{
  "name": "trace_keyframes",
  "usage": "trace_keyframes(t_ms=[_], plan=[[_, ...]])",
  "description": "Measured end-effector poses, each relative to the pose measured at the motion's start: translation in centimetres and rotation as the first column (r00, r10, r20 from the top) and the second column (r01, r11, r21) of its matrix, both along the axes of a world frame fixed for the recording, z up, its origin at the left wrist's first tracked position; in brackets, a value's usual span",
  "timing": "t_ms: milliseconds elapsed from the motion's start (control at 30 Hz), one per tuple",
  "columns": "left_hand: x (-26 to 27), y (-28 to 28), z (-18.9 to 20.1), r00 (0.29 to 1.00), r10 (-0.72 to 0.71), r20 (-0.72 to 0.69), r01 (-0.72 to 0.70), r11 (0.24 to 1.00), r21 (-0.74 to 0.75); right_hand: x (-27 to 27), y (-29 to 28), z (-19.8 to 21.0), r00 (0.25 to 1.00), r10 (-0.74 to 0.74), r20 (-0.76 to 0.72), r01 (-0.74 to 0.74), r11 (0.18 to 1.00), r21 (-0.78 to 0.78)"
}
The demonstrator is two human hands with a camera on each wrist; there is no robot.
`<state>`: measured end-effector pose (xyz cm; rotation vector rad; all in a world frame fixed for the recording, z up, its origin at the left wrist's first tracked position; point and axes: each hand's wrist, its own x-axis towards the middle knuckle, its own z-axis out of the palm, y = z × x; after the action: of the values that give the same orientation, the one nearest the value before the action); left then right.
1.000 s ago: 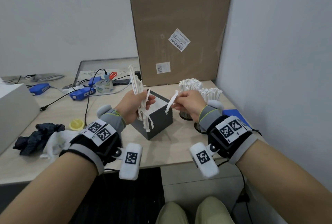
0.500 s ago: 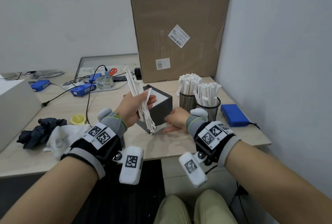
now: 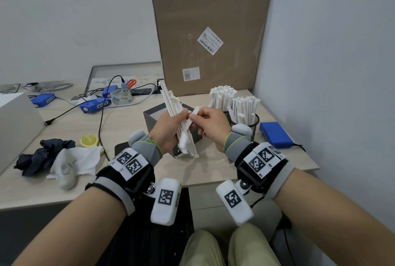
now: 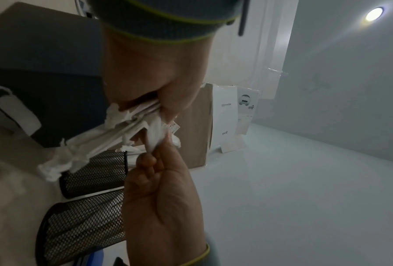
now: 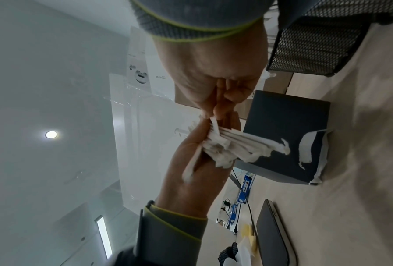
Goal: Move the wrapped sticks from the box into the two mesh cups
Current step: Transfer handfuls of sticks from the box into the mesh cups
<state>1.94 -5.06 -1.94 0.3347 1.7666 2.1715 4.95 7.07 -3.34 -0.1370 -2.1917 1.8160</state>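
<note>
My left hand [image 3: 178, 122] grips a bundle of white wrapped sticks [image 3: 171, 101], tilted up over the dark grey box [image 3: 152, 117]. My right hand [image 3: 193, 117] pinches one stick [image 3: 196, 110] at the bundle's right side. In the left wrist view the right hand [image 4: 163, 180] pinches that stick's paper end [image 4: 154, 138] beside the bundle [image 4: 113, 136]. In the right wrist view the pinched stick [image 5: 214, 126] meets the bundle [image 5: 243, 144] in the left hand [image 5: 197, 162]. Two black mesh cups [image 3: 253, 121] [image 4: 95, 171] stand right of the box, full of sticks [image 3: 222, 98].
A tall cardboard box [image 3: 209, 30] stands at the back against the right wall. A blue device [image 3: 275, 135] lies right of the cups. To the left are cables, blue chargers [image 3: 95, 105], a tape roll [image 3: 121, 98], a dark cloth [image 3: 44, 156] and a white cloth [image 3: 74, 163].
A second ago my right hand held one stick by the cups, then dropped low by the box with nothing in it. It has since risen to the bundle and pinches a stick.
</note>
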Motion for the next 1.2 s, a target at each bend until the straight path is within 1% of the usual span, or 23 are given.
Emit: trace_keyframes(t_ms=[67,167,267,367,400,467,600,733,800,833,867,900,933,967,1000,1033,1067,1100,1167,1200], plan=[[-0.3,-0.3,0.1,0.999,0.052,0.007,-0.052,0.999,-0.002,0.0,0.7,0.0,0.999,-0.046,-0.001,0.045,0.996,-0.074],[-1.3,-0.9,0.3,0.985,0.17,0.037,-0.173,0.982,0.08,-0.2,2.6,0.3,0.989,-0.145,-0.014,0.142,0.981,-0.132],[-2.3,-1.8,0.9,0.955,0.297,0.002,-0.297,0.953,0.067,-0.2,4.0,0.5,0.982,-0.188,-0.005,0.187,0.979,-0.076],[-3.3,-2.7,0.9,0.926,0.376,0.022,-0.376,0.92,0.11,0.0,4.1,-0.1,0.983,-0.17,0.071,0.17,0.985,0.01],[-3.5,-2.9,0.8,0.922,0.385,0.025,-0.386,0.915,0.116,0.0,3.9,-0.6,0.983,-0.152,0.107,0.15,0.988,0.021],[-3.5,-2.9,0.5,0.925,0.379,0.025,-0.379,0.918,0.115,-0.2,3.2,-1.7,0.979,-0.1,0.177,0.104,0.995,-0.012],[-2.7,-2.4,-0.1,0.956,0.29,0.044,-0.293,0.945,0.146,-0.6,1.6,-3.6,0.969,-0.017,0.246,0.048,0.991,-0.121],[-2.3,-1.7,0.0,0.962,0.265,0.066,-0.272,0.945,0.182,-1.2,0.9,-4.3,0.94,0.008,0.341,0.039,0.991,-0.13],[-2.2,-1.4,0.1,0.96,0.274,0.062,-0.281,0.935,0.216,-1.2,0.7,-3.9,0.941,-0.028,0.336,0.073,0.99,-0.123],[-2.1,-1.3,0.2,0.959,0.277,0.056,-0.282,0.929,0.24,-1.1,0.7,-3.5,0.95,-0.048,0.309,0.097,0.985,-0.144],[-2.1,-1.2,0.5,0.959,0.278,0.054,-0.281,0.92,0.272,-0.8,0.7,-3.1,0.958,-0.047,0.283,0.108,0.973,-0.202],[-2.0,-1.0,0.9,0.959,0.277,0.056,-0.28,0.908,0.311,-0.4,0.6,-2.6,0.964,-0.004,0.267,0.09,0.946,-0.313],[-2.0,-0.7,1.4,0.958,0.279,0.06,-0.282,0.893,0.351,0.1,0.6,-2.0,0.965,0.077,0.252,0.051,0.884,-0.464],[-1.9,-0.4,1.9,0.956,0.288,0.061,-0.288,0.875,0.389,0.5,0.7,-1.4,0.959,0.167,0.229,0.012,0.782,-0.623],[-1.7,0.0,2.6,0.953,0.298,0.056,-0.293,0.858,0.422,0.9,0.8,-0.7,0.95,0.242,0.198,-0.012,0.663,-0.749],[-1.6,0.5,3.2,0.951,0.303,0.052,-0.293,0.842,0.454,1.0,0.9,-0.3,0.942,0.284,0.181,-0.014,0.571,-0.821],[-1.4,1.1,3.7,0.953,0.298,0.049,-0.284,0.83,0.481,1.0,1.0,0.0,0.938,0.306,0.164,-0.013,0.503,-0.864],[-1.1,1.8,4.0,0.955,0.292,0.045,-0.275,0.825,0.494,0.9,1.2,0.1,0.938,0.316,0.145,-0.015,0.455,-0.89],[-0.4,3.4,4.0,0.959,0.283,0.016,-0.256,0.841,0.477,0.9,1.3,0.4,0.934,0.354,0.052,-0.08,0.348,-0.934],[0.0,4.1,3.7,0.963,0.269,-0.002,-0.239,0.861,0.449,1.0,1.3,0.5,0.926,0.378,-0.017,-0.132,0.28,-0.951]])
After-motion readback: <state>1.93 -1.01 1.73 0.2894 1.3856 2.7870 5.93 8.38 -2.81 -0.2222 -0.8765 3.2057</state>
